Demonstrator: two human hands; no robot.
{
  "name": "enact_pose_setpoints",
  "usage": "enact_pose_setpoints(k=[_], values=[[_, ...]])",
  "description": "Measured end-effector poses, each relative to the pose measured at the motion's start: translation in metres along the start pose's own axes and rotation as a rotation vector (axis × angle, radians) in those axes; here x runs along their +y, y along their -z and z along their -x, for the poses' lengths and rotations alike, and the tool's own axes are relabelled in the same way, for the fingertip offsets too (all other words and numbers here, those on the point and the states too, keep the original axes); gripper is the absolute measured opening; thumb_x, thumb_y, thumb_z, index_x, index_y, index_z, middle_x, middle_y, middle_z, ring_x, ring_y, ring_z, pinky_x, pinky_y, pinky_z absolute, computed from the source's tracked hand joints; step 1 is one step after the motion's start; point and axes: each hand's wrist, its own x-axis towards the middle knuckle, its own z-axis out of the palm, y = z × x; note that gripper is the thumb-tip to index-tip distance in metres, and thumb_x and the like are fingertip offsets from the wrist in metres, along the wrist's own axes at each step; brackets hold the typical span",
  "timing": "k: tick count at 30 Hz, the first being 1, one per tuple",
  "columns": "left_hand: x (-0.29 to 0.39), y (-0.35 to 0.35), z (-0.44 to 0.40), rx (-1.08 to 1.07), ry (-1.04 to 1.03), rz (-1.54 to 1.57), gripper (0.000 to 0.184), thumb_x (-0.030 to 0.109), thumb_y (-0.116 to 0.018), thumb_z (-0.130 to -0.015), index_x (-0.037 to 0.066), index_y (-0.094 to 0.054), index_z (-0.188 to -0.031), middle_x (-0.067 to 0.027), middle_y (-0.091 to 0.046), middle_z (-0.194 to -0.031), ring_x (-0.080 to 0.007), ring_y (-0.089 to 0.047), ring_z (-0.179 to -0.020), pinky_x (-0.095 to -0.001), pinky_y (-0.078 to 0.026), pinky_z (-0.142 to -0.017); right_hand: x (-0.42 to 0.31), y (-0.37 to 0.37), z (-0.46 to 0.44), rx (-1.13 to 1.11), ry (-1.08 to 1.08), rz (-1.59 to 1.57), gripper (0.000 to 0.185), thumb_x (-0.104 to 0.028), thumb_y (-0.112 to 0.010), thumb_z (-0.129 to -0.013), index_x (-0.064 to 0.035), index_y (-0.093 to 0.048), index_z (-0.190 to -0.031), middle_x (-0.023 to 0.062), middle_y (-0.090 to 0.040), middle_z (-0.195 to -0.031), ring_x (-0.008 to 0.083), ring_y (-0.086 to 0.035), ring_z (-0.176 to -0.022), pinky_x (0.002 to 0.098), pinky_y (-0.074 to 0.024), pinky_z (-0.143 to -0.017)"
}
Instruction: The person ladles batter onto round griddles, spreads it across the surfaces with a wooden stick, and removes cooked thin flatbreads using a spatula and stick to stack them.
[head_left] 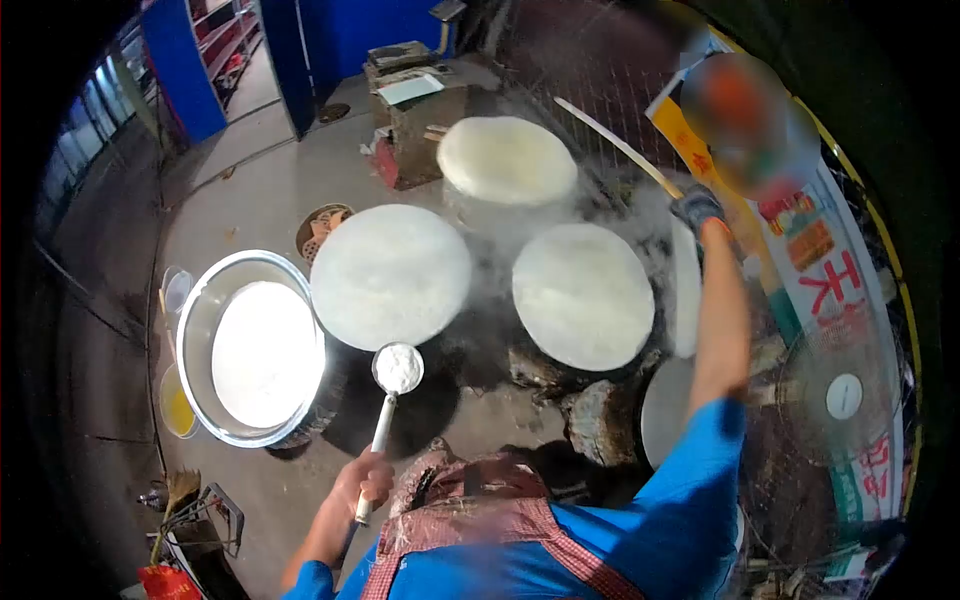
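My left hand (365, 483) is closed around the handle of a ladle (383, 425). White batter (398, 368) fills its bowl, which sits at the near edge of a round white steaming surface (390, 278). To the left stands a wide metal basin (198, 350) of white liquid. On the right, my right hand (698, 207), in a dark glove, grips a long thin pale stick (620, 143) that points up and left. Below the stick, a second round white surface (583, 297) lies amid steam. Farther back is a third, yellowish round surface (508, 160).
A box-like stand (425, 120) carries a white sheet at the back. A small bowl of yellow liquid (180, 402) stands left of the basin. Blackened wood (602, 422) lies near the right round surface. A printed banner (830, 280) lines the right side.
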Motion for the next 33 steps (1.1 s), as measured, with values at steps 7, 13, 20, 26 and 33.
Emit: enact_pose_setpoints(k=[7, 13, 20, 26, 33], values=[[-0.015, 0.003, -0.002, -0.068, -0.174, 0.163, 0.02, 0.021, -0.044, -0.084, 0.013, -0.037, -0.067, 0.0017, -0.031, -0.051, -0.0042, -0.026, -0.034, -0.0163, -0.023, -0.027, -0.175, 0.044, -0.124, 0.156, 0.052, -0.384, 0.049, -0.04, -0.061, -0.063, -0.0021, -0.059, -0.095, 0.0217, -0.055, -0.099, 0.0327, -0.053, -0.095, 0.037, -0.0421, -0.079], [-0.044, 0.004, -0.025, -0.216, -0.215, 0.481, 0.032, 0.027, -0.045, -0.083, 0.01, -0.035, -0.058, 0.0025, -0.029, -0.044, -0.0055, -0.027, -0.033, -0.0195, -0.024, -0.028, -0.159, 0.019, -0.242, 0.198, -0.285, -1.454, 0.038, -0.021, -0.065, -0.065, 0.0046, -0.057, -0.092, 0.0178, -0.059, -0.087, 0.0275, -0.057, -0.076, 0.0371, -0.0457, -0.066], [-0.088, -0.036, -0.045, -0.269, -0.417, 0.689, 0.027, 0.023, -0.045, -0.083, 0.005, -0.042, -0.063, 0.0026, -0.031, -0.046, -0.0058, -0.03, -0.036, -0.0199, -0.029, -0.033, -0.178, -0.208, -0.285, -0.074, -0.545, -2.124, 0.029, -0.035, -0.058, -0.07, -0.0095, -0.05, -0.061, 0.0066, -0.043, -0.047, 0.022, -0.039, -0.037, 0.0425, -0.0324, -0.038], [-0.11, -0.054, -0.047, -0.069, -0.521, 0.664, 0.03, 0.024, -0.048, -0.081, 0.009, -0.035, -0.06, 0.0026, -0.032, -0.048, -0.0068, -0.03, -0.037, -0.0202, -0.029, -0.034, -0.216, -0.277, -0.223, 0.05, -1.062, -1.991, 0.024, -0.021, -0.061, -0.071, -0.0065, -0.045, -0.06, 0.0065, -0.045, -0.051, 0.0214, -0.041, -0.042, 0.0392, -0.0336, -0.038], [-0.109, -0.068, -0.063, -0.159, -0.514, 0.767, 0.019, 0.023, -0.045, -0.084, 0.004, -0.047, -0.084, 0.0022, -0.03, -0.049, -0.0068, -0.028, -0.036, -0.0207, -0.028, -0.034, -0.19, -0.316, -0.251, -0.05, -0.741, -1.891, 0.023, -0.025, -0.062, -0.07, -0.0054, -0.05, -0.07, 0.0074, -0.05, -0.06, 0.0221, -0.046, -0.052, 0.0379, -0.0374, -0.047]])
